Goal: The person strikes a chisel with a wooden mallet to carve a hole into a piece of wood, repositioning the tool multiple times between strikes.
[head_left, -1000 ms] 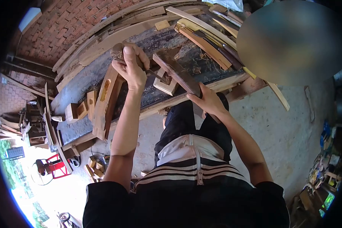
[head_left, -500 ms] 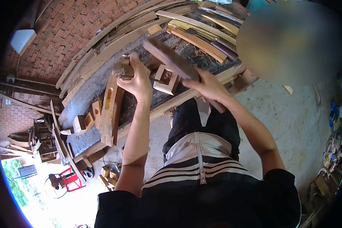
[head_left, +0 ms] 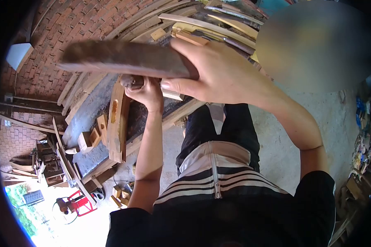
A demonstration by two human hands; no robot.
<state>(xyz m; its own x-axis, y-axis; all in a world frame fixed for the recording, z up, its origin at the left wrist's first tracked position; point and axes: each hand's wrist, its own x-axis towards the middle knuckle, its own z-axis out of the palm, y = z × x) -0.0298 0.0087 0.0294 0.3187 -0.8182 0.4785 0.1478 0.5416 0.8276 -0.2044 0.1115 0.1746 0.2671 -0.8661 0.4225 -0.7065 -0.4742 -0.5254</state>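
Note:
My left hand (head_left: 149, 96) is closed around the upright wooden handle of a chisel (head_left: 132, 82); its rounded, worn top faces me and the blade is hidden below. My right hand (head_left: 220, 74) grips one end of a thick dark wooden mallet (head_left: 119, 57), shaped like a flat club, raised above the chisel handle and blurred at its far end. Beside the left hand lies a timber piece (head_left: 118, 123) with a long slot cut in it. A pale wooden block (head_left: 174, 95) is mostly covered by my right hand.
The dark workbench (head_left: 138, 121) carries small wood blocks (head_left: 84, 142) at its left and long planks (head_left: 210, 26) at the back. Tools with dark handles (head_left: 239, 46) lie at the back right. A red stand (head_left: 84, 203) is on the floor at lower left.
My right hand has lifted the mallet up towards the camera and swung it left, over the chisel handle. My left hand stays nearly in place. The view has shifted slightly.

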